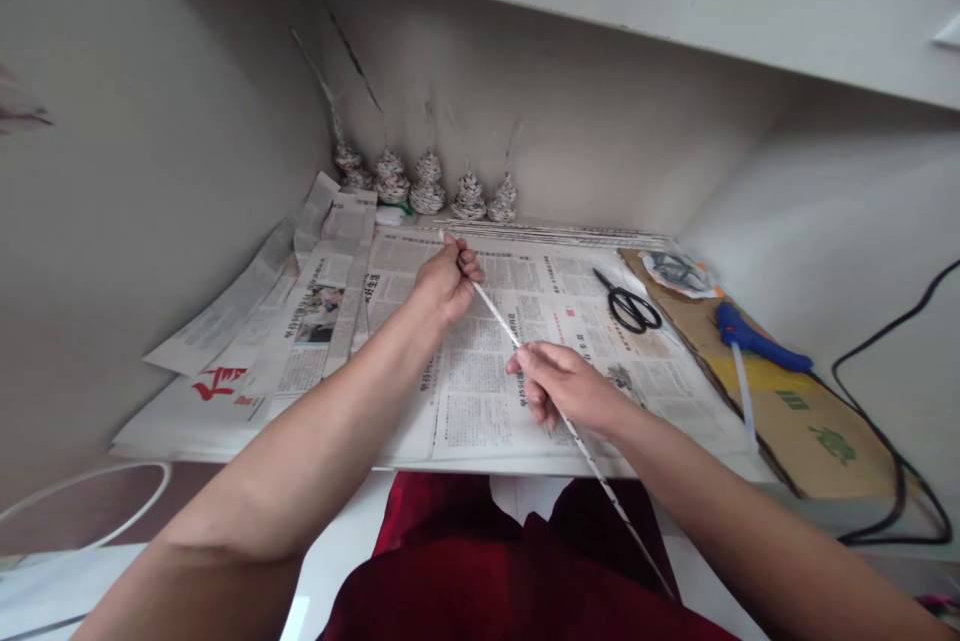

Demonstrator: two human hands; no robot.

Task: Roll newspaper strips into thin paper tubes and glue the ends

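Observation:
A thin rolled newspaper tube (pixel 496 312) runs slantwise from my left hand down past my right hand toward my lap. My left hand (pixel 448 283) is closed around its upper end, above the middle of the newspaper sheets (pixel 480 391). Lower and to the right, my right hand (pixel 551 379) pinches the same tube between thumb and fingers. Below this hand the tube's lower part hangs over the table's front edge. Black-handled scissors (pixel 631 307) lie to the right of both hands.
Several woven paper gourds (pixel 428 184) stand along the back wall, near more thin paper tubes (pixel 555 234). Loose newspaper strips (pixel 259 286) lie at left. On the right, cardboard (pixel 799 421) carries a blue glue gun (pixel 761 339) with a black cord (pixel 889 421). A shelf overhangs above.

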